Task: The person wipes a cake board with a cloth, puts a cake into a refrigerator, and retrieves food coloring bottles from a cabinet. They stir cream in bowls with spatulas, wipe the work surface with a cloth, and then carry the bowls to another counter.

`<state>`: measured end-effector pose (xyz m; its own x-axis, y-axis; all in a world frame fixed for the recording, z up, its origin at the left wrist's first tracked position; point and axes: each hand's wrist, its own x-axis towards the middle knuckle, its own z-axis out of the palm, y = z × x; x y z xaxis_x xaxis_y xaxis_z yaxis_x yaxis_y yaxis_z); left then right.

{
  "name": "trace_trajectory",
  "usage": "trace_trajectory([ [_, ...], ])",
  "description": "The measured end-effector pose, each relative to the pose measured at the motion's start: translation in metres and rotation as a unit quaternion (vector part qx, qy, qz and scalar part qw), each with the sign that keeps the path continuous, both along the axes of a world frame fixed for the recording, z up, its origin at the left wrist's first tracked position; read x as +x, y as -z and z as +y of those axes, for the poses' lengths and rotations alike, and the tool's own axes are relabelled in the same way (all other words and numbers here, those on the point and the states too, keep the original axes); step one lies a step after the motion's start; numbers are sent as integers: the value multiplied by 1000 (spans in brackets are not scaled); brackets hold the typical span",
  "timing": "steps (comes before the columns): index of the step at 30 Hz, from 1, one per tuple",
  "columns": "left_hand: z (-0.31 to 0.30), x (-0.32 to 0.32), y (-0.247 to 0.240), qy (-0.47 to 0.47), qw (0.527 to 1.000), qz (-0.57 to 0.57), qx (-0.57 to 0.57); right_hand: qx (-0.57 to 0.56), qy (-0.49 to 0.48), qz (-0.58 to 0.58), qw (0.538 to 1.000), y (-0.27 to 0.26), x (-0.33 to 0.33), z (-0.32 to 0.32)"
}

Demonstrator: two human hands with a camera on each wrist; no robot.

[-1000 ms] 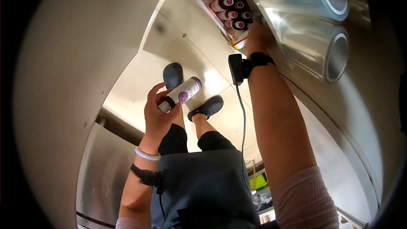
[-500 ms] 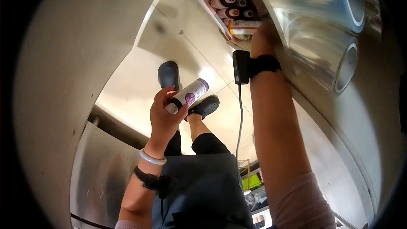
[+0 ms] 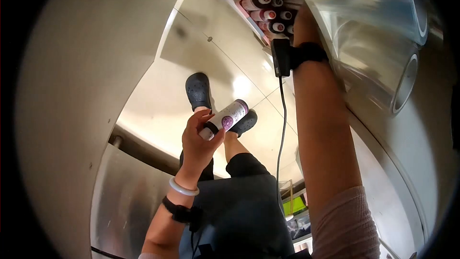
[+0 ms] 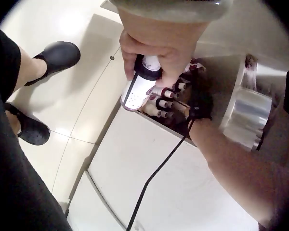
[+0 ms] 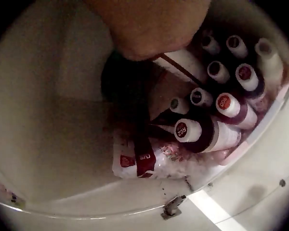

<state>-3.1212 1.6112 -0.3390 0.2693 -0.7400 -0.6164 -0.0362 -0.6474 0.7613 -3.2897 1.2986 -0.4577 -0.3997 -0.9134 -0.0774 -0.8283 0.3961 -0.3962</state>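
My left hand (image 3: pixel 197 141) holds a white bottle (image 3: pixel 231 114) near its cap end, thumb and fingers around it. A purple round emblem marks the bottle, and a dark band circles it beside the white cap; the left wrist view shows the same bottle (image 4: pixel 139 91) tilted over the floor. My right hand (image 3: pixel 306 25) reaches down into an open bin of capped bottles (image 3: pixel 270 14). In the right wrist view, a white item with a dark red stripe (image 5: pixel 185 67) lies just under that hand (image 5: pixel 156 29). The right fingers are hidden.
Large clear plastic rolls (image 3: pixel 378 72) lie right of my right arm. A plastic packet (image 5: pixel 144 159) sits among the bottles. A pale panel (image 3: pixel 72 91) stands on the left, a metal surface (image 3: pixel 129 196) below it. A black cable (image 3: pixel 281 129) hangs from the right wrist.
The white-and-yellow package beside my right hand has gone out of sight in the head view. My right hand is deeper among the bottles. The left hand still holds its bottle, shifted slightly right in view.
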Motion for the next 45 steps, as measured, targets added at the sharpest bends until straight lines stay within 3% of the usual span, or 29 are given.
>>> trace_trajectory([
  [8, -8, -9, 4, -7, 1000, 24, 12, -46, 8, -17, 999, 10, 7, -6],
  [13, -22, -20, 6, -107, 994, 9, 26, -224, 26, -133, 965, 14, 17, 70],
  [14, -29, -24, 6, -129, 991, -5, 23, -189, 37, -182, 964, 6, 25, 97],
  [15, -35, -29, 8, -129, 991, -5, 22, -83, 68, -257, 960, -10, 39, 125],
  [16, -41, -35, 11, -170, 985, 18, 11, 30, 101, -312, 944, -26, 54, 152],
  [17, -45, -37, 15, -212, 976, 40, 1, 243, 208, -320, 892, -27, 62, 180],
  [18, -48, -37, 19, -212, 977, 39, 2, 385, 169, -454, 786, -32, 59, 199],
  [19, -51, -37, 22, -176, 983, 33, -48, 354, 187, -599, 693, -57, 65, 211],
  [20, -52, -38, 23, -140, 985, 28, -98, 354, 187, -599, 693, -65, 64, 201],
  [22, -52, -37, 13, -121, 986, 68, -97, 319, 129, -538, 769, -68, 53, 177],
  [23, -48, -37, 10, -62, 996, 55, -44, 246, 62, -505, 825, -44, 47, 168],
  [24, -44, -36, 7, -2, 999, 41, 9, 272, 33, -442, 854, -24, 39, 152],
  [27, -22, -28, 13, -39, 993, 109, 30, 256, -121, -114, 952, 27, 18, 115],
  [28, -16, -22, 12, -51, 988, 137, 56, 237, -144, 20, 961, 41, 14, 105],
  [31, 4, -3, 9, -44, 994, 99, 26, 314, -103, -13, 944, 10, 15, 80],
  [32, 11, 3, 9, -43, 994, 93, 23, 321, -119, 37, 939, 8, 21, 77],
  [33, 18, 7, 10, -101, 989, 107, 13, 327, -134, 88, 931, 5, 26, 73],
  [36, 32, 34, -9, -117, 992, 49, 20, 363, -125, 107, 917, 3, 36, 62],
  [40, 34, 76, -39, -194, 980, -16, 27, 328, -123, 133, 927, 8, 46, 51],
  [42, 31, 99, -72, -269, 948, -161, -50, 327, -130, 144, 925, 4, 51, 50],
  [43, 38, 108, -79, -269, 948, -162, -56, 322, -130, 142, 927, 6, 49, 47],
  [45, 54, 125, -94, -239, 934, -199, -175, 326, -175, 193, 909, 6, 45, 42],
])
